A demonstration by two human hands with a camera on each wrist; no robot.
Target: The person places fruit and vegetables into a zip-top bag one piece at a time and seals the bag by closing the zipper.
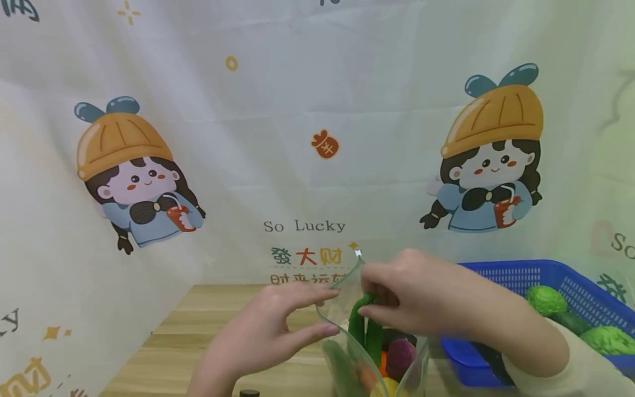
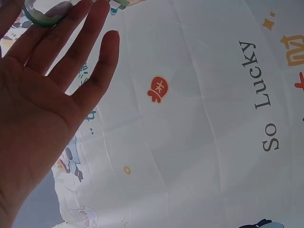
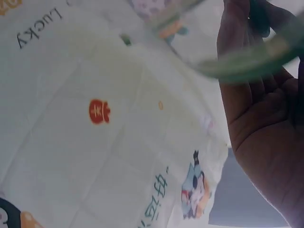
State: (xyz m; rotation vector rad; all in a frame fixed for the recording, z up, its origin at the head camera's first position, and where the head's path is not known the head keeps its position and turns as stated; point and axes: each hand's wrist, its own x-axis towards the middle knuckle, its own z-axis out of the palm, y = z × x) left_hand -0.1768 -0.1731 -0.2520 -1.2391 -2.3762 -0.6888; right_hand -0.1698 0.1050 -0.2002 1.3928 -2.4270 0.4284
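Observation:
A clear zip bag (image 1: 407, 380) with a green-edged mouth and a white slider stands mouth up on the table. Inside show a long green pepper (image 1: 356, 320), a pale green vegetable (image 1: 342, 366), a purple one (image 1: 399, 357), and orange and yellow pieces. My right hand (image 1: 412, 292) reaches over the mouth and pinches the top of the pepper between thumb and curled fingers. At the bag's left rim, my left hand (image 1: 270, 328) touches the edge with thumb and forefinger spread apart. Its fingers are nearly straight in the left wrist view.
A blue plastic basket (image 1: 476, 364) stands at the right, partly behind my right forearm, with round leafy green vegetables (image 1: 545, 300) and a dark green one in it. A dark cap (image 1: 249, 393) shows at the front edge of view. Behind the wooden table (image 1: 198, 331) hangs a printed cloth (image 1: 278, 165).

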